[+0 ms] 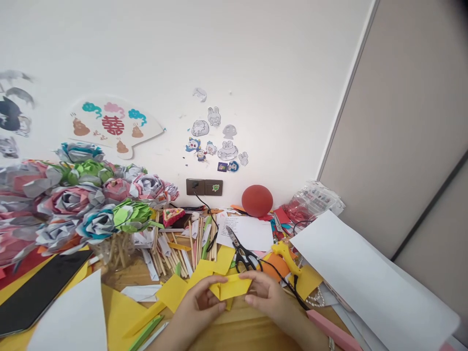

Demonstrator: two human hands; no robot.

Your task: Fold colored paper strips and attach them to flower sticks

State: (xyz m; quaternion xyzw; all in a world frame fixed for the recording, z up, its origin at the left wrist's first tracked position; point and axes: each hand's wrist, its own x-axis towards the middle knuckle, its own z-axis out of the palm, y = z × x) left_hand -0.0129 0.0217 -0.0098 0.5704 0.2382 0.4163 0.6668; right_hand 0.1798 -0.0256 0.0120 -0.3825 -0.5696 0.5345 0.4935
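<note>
Left hand and right hand, loosely curled, hold yellow paper near scissors; likely mid-fold, next needing careful creasing.

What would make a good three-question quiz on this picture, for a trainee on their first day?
1. Which thing do the left hand and right hand both touch? A, a bead string; B, folded yellow paper; C, a black cable.

2. True or false: in the picture, the red balloon is to the right of the wall socket.

3. Fill in: the scissors just beyond the hands have ____ handles.

Key: 1. B; 2. true; 3. black.
</note>
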